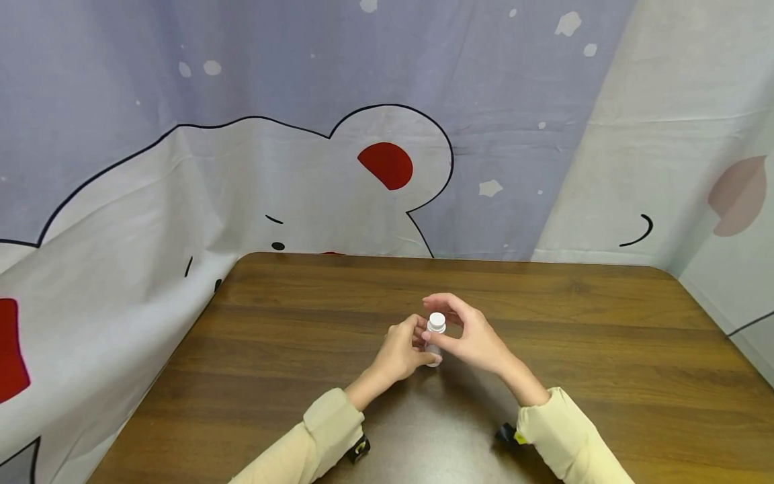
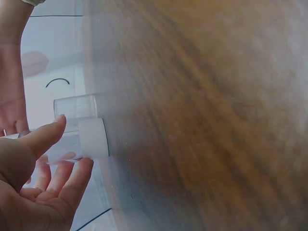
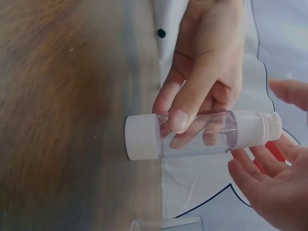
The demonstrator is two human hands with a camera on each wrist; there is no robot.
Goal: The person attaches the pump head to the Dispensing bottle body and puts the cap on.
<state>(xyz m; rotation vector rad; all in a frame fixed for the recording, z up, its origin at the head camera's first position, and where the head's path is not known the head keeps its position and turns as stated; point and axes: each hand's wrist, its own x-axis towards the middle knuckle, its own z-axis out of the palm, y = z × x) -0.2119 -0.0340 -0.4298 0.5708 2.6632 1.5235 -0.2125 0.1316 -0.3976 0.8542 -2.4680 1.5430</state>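
Note:
A small clear bottle [image 3: 195, 139] with a white base and a white top stands upright on the table. My left hand [image 1: 399, 351] grips its clear body from the left, thumb on the near side and fingers curled behind. The right hand [image 1: 474, 336] hovers around the white top [image 3: 257, 128], thumb and fingers spread on either side of it. In the right wrist view, a gap shows between the right thumb [image 3: 291, 92] and the top. A clear cap [image 2: 76, 107] stands on the table beside the bottle; in the head view I do not see it.
The brown wooden table [image 1: 272, 376] spreads around both hands. Behind it hangs a patterned curtain [image 1: 514, 134], which also runs along the left side. Dark wrist straps [image 1: 359, 449] show below the rolled sleeves.

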